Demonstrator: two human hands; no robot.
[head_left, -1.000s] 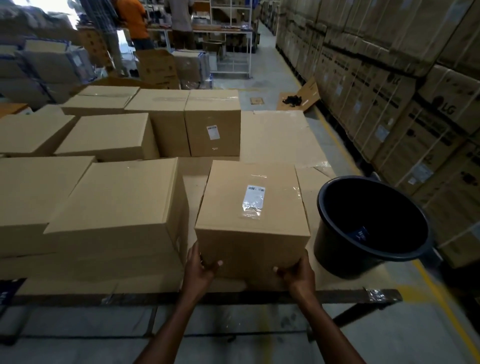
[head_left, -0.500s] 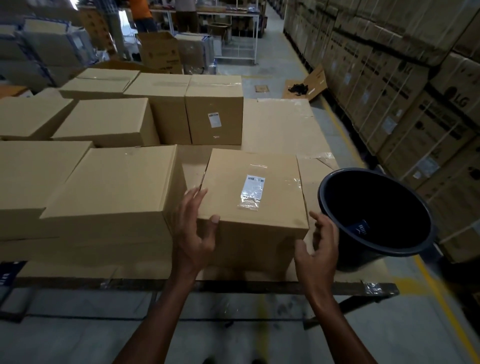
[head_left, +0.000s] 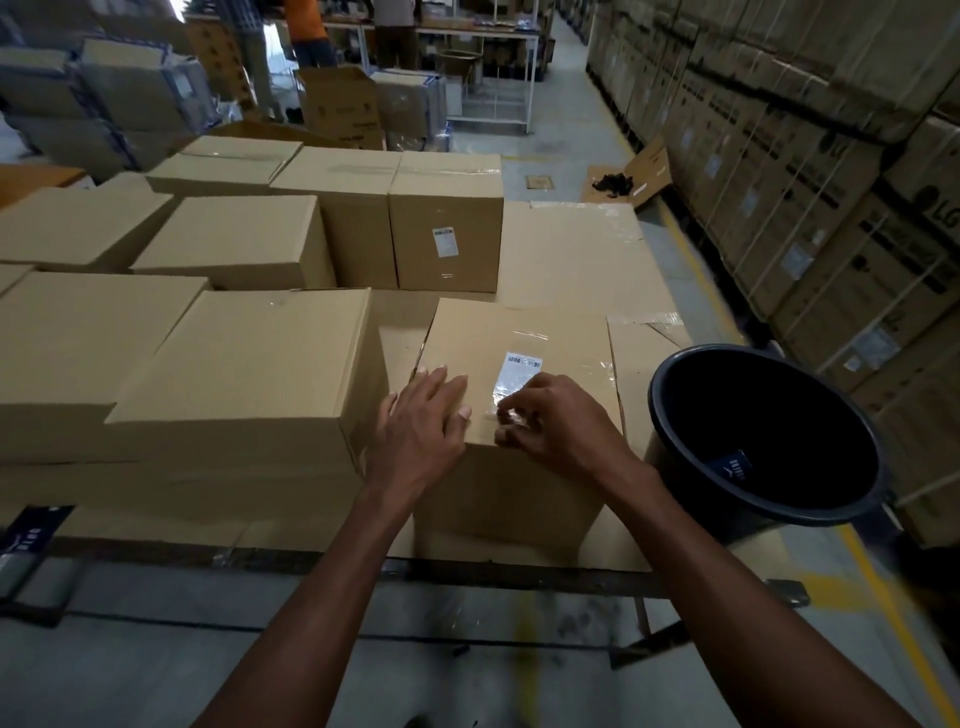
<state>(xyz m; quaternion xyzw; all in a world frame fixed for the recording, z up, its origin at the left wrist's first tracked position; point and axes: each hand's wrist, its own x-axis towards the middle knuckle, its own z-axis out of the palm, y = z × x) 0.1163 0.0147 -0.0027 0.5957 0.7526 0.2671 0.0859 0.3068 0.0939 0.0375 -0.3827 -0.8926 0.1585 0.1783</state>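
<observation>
On the desk (head_left: 571, 249), one taped cardboard carton (head_left: 524, 332) is pressed by the flat left grip (head_left: 421, 421); its glossy label (head_left: 522, 366) seems pinched by the right grip (head_left: 558, 426).

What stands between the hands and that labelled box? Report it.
Nothing visible. The left hand rests flat on the box, and the right hand pinches the clear tape over its label.
</observation>
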